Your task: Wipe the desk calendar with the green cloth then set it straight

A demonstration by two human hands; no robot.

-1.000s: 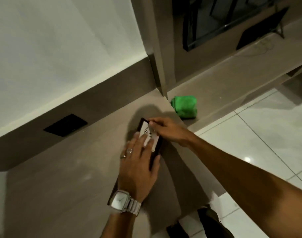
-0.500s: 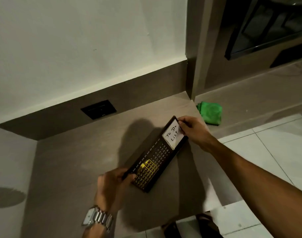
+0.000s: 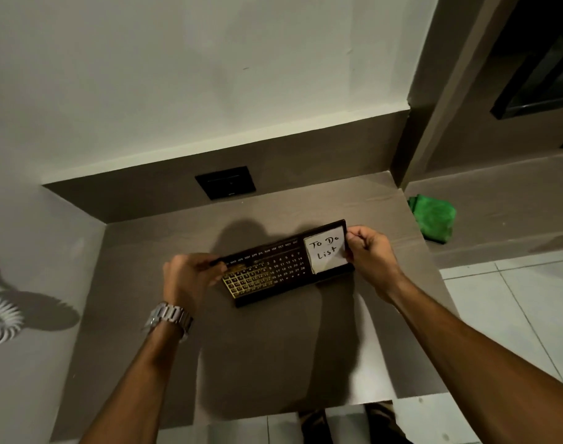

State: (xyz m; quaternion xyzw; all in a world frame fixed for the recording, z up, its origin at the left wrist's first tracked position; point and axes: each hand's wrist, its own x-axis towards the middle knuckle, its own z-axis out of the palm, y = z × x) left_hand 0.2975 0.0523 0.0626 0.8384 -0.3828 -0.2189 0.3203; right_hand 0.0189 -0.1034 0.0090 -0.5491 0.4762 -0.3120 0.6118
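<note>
The desk calendar point(image 3: 283, 267) is a long dark bar with gold date numbers and a white "To Do List" note at its right end. It sits on the brown desk top point(image 3: 273, 354), nearly level across the view, right end slightly farther back. My left hand point(image 3: 190, 277), with a metal watch on the wrist, grips its left end. My right hand point(image 3: 369, 254) pinches its right end beside the note. The folded green cloth point(image 3: 433, 219) lies on the lower ledge to the right, apart from both hands.
A black wall socket point(image 3: 225, 186) is set in the brown backsplash behind the desk. A side wall closes the desk on the left. A pillar point(image 3: 433, 91) rises at the back right. White tiled floor point(image 3: 513, 315) lies right of the desk.
The calendar has turned from a steep diagonal to nearly level. My left hand shifted from lying on top of it to gripping its left end. My view has swung left.
</note>
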